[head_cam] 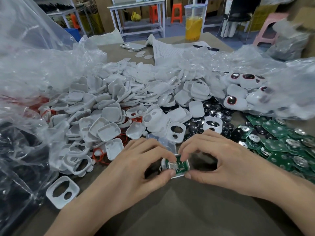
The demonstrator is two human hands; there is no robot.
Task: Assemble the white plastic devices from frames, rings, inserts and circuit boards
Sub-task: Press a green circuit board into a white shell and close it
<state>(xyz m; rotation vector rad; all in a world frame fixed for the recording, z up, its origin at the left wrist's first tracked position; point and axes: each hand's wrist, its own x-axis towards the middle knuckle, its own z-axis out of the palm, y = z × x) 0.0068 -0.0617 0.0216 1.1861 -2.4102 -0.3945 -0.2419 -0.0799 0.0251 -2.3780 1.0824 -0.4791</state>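
Observation:
Both my hands pinch one small white plastic device (185,172) just above the brown table. A green circuit board (179,166) with a round silver battery clip lies inside it, face up. My left hand (136,164) grips its left side with thumb and forefinger. My right hand (218,157) holds the right side, forefinger tip pressing on the board. A big heap of white shells and frames (109,113) spreads behind my hands. Green circuit boards (279,145) lie in a pile at the right. Black round inserts (213,113) sit between the two piles.
A single white frame (62,191) with two holes lies near my left forearm. Red rings (98,155) show among the shells. Finished devices (238,92) lie in a clear bag at right. Plastic bags (34,68) rise at left. A phone (133,46), papers (170,50) and a drink jug (194,23) stand at the back.

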